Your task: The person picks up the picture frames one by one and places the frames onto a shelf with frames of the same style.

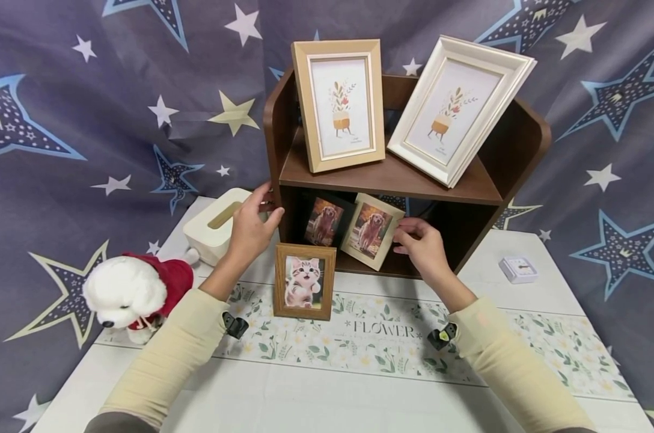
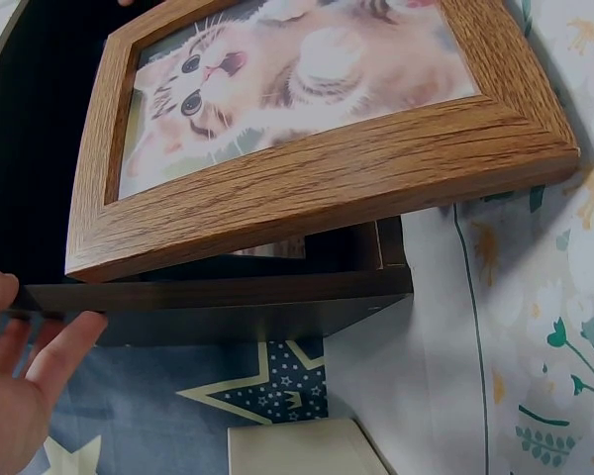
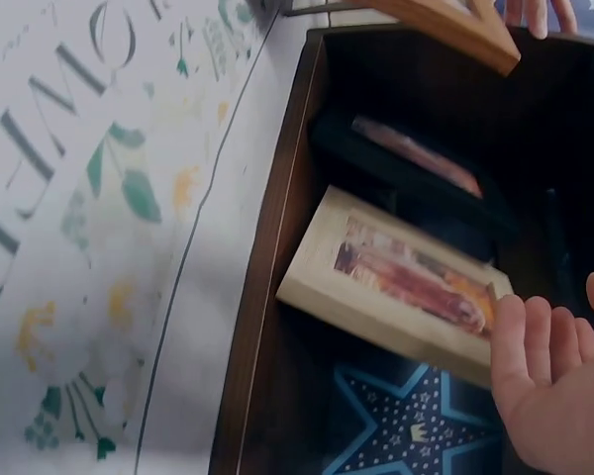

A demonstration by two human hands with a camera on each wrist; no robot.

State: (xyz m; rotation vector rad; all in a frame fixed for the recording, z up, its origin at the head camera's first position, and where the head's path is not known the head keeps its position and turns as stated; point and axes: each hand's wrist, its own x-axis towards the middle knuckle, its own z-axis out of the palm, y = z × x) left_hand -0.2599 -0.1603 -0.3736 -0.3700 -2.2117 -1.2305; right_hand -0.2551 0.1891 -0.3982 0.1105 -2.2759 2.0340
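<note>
- Beige dog-photo frame (image 1: 371,233) tilts inside a brown shelf unit (image 1: 400,178) before me, its edge touching the right grip (image 1: 427,249), fingers unclenched.
- Left grip (image 1: 251,227), thumb apart, touches the unit's side.

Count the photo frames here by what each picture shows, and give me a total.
Plant frames: 2
Dog frames: 2
Cat frame: 1
Total: 5
</note>
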